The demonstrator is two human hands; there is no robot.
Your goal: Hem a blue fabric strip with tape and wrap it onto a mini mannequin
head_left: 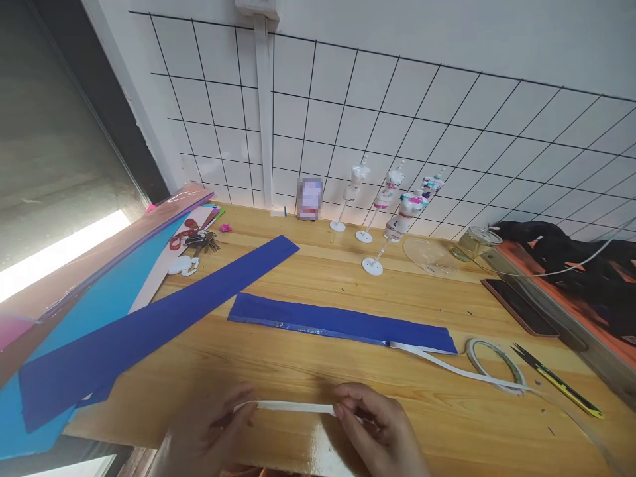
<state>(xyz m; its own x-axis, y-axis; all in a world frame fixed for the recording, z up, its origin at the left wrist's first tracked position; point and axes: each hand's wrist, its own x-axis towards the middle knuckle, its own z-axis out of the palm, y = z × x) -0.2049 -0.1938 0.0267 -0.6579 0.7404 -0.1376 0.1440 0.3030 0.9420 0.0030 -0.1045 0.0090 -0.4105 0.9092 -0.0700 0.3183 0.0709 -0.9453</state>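
Note:
Between my hands, near the front edge of the table, a narrow white paper strip (297,406) is stretched level. My left hand (213,421), blurred by motion, pinches its left end. At the other end, the thumb and fingers of my right hand (375,424) are closed on it. Beyond my hands lies a dark blue strip (338,319) with shiny clear tape along much of its near edge. White tape backing (447,366) runs from that strip's right part to a tape roll (497,366). A second, longer blue strip (163,324) lies at the left.
Yellow-handled snips (559,381) and a phone (519,307) lie at the right. Small dress-form stands (372,266) and a glass jar (476,242) stand near the wall. Keys (201,242) and coloured sheets (106,285) lie left. A black wire grid (358,99) covers the wall.

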